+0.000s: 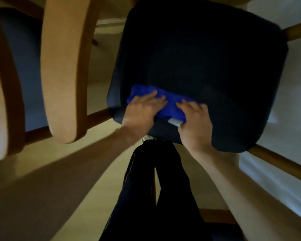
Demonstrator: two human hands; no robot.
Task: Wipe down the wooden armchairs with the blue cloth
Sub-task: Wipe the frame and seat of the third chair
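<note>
You have two hands in view and one blue cloth (165, 104), bunched into a wad on the near edge of a dark navy seat cushion (198, 66). Your left hand (142, 110) lies flat on the left end of the cloth, fingers spread and pressing down rather than closing around it. Your right hand (195, 120) rests on the right end with its fingers over the fabric and its palm on the cushion; whether the thumb pinches the cloth you cannot tell, because the hand covers it. A small pale tag (175, 122) pokes out from under the cloth just beside that hand. Two armchairs show: the one you are working on, with two wooden rails (278, 160) jutting out to the right of its cushion, and a second one on the left, where you can count two broad curved wooden armrests (64, 70) flanking a blue seat (28, 66). Both chairs are cut off by the frame edges, and the left one is smeared by motion blur. Your two dark-trousered legs (153, 188) stand on the pale floor (101, 73) below, hiding whatever lies under the cushion's front edge.
</note>
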